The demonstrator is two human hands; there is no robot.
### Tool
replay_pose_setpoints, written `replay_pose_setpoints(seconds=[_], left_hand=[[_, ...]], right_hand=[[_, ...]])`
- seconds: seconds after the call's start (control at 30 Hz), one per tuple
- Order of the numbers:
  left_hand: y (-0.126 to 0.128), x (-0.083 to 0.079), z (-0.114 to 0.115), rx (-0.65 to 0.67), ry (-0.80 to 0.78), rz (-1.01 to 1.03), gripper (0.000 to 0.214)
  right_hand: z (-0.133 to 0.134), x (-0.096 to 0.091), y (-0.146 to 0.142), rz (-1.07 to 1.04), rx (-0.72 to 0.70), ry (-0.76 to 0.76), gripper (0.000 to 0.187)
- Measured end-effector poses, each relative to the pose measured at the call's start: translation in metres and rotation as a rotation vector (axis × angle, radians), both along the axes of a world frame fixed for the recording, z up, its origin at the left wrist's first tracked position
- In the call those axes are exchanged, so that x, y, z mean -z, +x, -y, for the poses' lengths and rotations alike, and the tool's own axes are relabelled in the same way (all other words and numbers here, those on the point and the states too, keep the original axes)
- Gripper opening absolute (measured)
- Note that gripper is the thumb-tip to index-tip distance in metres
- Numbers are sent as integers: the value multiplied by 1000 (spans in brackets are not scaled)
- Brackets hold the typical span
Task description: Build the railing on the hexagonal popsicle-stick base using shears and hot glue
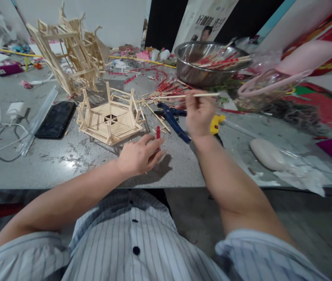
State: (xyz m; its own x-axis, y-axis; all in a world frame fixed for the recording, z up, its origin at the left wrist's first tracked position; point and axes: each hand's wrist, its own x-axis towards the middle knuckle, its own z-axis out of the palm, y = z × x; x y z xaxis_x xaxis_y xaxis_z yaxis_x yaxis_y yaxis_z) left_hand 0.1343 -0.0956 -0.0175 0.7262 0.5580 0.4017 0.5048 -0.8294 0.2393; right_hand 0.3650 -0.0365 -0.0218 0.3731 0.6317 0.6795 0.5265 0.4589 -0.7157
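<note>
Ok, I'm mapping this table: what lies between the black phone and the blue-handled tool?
In the head view, the hexagonal stick frame, then, nearer the tool, some loose sticks.

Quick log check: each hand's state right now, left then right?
Left hand: closed, pinching a small red piece.
Right hand: closed, holding a pale stick.

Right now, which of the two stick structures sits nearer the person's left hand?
The low, six-sided structure, just beyond the left hand; the other, taller structure stands farther back on the table.
</note>
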Motion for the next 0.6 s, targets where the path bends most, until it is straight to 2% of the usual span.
replay_pose_setpoints(seconds=[0.07, 0.13, 0.2, 0.27, 0.37, 0.47, 0.53, 0.6], left_hand=[[0, 6, -1, 49, 194, 110, 34], [-1, 6, -2, 93, 373, 208, 26], [-4, -3, -3, 121, 494, 276, 19], [-10, -20, -2, 120, 543, 306, 16], [-23, -57, -2, -17, 491, 280, 22], [-32, -88, -7, -183, 311, 164, 33], [-32, -98, -13, -239, 187, 55, 35], [-29, -97, -19, -268, 94, -71, 33]], right_hand=[[5, -10, -2, -265, -33, 15, 41], [10, -20, -4, -486, -123, -51, 32], [15, -29, -6, -676, -218, -131, 25], [20, -36, -11, -832, -284, -209, 22], [28, -44, -23, -945, -376, -355, 22], [33, -43, -39, -913, -468, -519, 24], [34, -37, -49, -843, -539, -611, 20], [34, -31, -56, -768, -607, -652, 21]])
